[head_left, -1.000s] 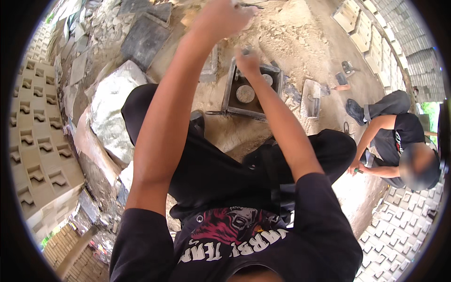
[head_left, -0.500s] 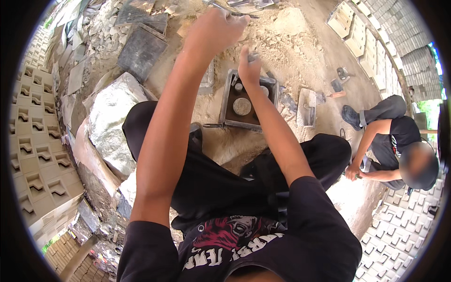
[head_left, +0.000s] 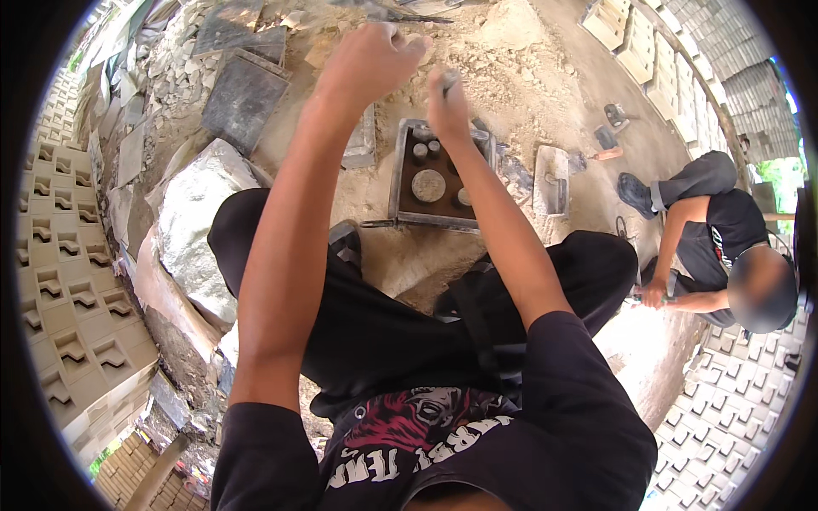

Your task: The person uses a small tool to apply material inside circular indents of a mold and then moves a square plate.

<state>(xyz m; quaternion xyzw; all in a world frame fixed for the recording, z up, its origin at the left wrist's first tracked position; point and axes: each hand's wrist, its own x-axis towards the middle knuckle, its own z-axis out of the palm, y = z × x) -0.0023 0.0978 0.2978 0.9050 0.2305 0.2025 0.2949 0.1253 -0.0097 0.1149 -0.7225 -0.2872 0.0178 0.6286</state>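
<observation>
Expect a heavy, rigid rectangular mould box [head_left: 400,175], probably gritty, not slippery; best held by opposite walls, clear of the round discs [head_left: 428,185] inside. Lying on the dirt floor [head_left: 400,264], lower and nearer than the left hand [head_left: 366,62] and right hand [head_left: 446,109]. Apart, not touching: apparently gripping a small grey piece [head_left: 450,77] in the latter; cannot tell about the curled former.

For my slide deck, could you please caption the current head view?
Left hand and right hand outstretched near a box of round pieces; co-worker at right.
</observation>
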